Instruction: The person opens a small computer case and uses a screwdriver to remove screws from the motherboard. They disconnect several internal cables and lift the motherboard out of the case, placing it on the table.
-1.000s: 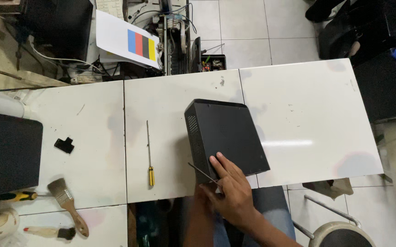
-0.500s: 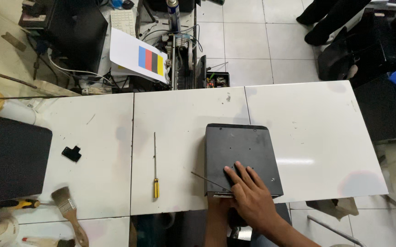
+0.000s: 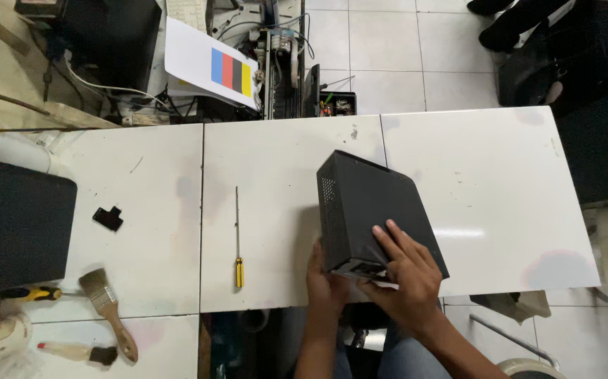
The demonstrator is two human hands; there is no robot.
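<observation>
We see a black metal box (image 3: 371, 207) sitting on the white table (image 3: 500, 175), close to the near edge and a bit right of the middle. It is turned at a slant, so one corner points away from us. Its left side has a patch of little holes. Our right hand (image 3: 406, 270) lies flat on top of the box near its front corner, with the fingers spread out and pressing down. Our left hand (image 3: 325, 281) cups the lower left side of the box at the table edge, with the thumb up against the side. Both hands hold the box between them.

To the left of the box, a long thin screwdriver with a yellow handle (image 3: 237, 235) lies straight on the table, apart from the box. Farther left is a small black plastic piece (image 3: 108, 218). Near the front left corner we see a paintbrush (image 3: 109, 311) with a wooden handle, and next to it another screwdriver with a yellow and black handle (image 3: 31, 293). A big black case (image 3: 12, 221) sits at the far left side. Behind the table, a white sheet with colour stripes (image 3: 213, 63) leans over some cables.
</observation>
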